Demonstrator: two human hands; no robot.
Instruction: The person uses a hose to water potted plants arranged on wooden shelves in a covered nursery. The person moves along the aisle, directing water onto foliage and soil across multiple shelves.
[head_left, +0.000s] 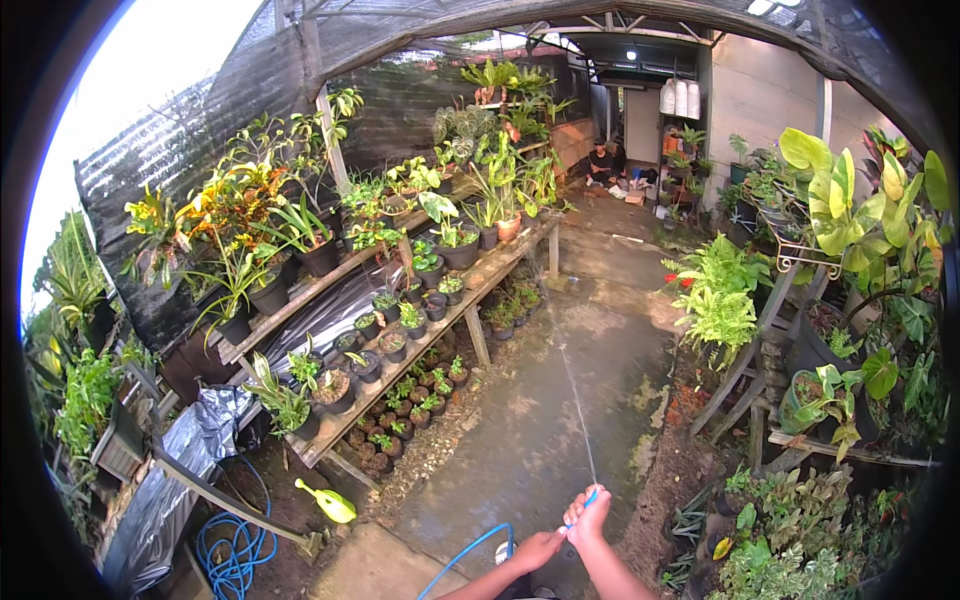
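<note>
My right hand (589, 516) is wrapped around the end of a blue garden hose (474, 541), its tip showing just above the fist. A thin jet of water (574, 379) leaves the tip and arcs forward over the wet concrete path (517, 420) towards the far end of the plant bench. Just below that fist, my left hand (538, 550) grips the hose with its fingertips. From there the hose bends down to the left, past my shoe (502, 553). What the fingers cover of the hose is hidden.
Left of the path, a tiered wooden bench (450, 321) bears several potted plants, with small pots (405, 416) beneath. A coiled blue hose (236, 555) and a yellow-green watering can (330, 502) lie nearby. Ferns (716, 296) and wooden stands (750, 352) line the right. A person (600, 161) sits far back.
</note>
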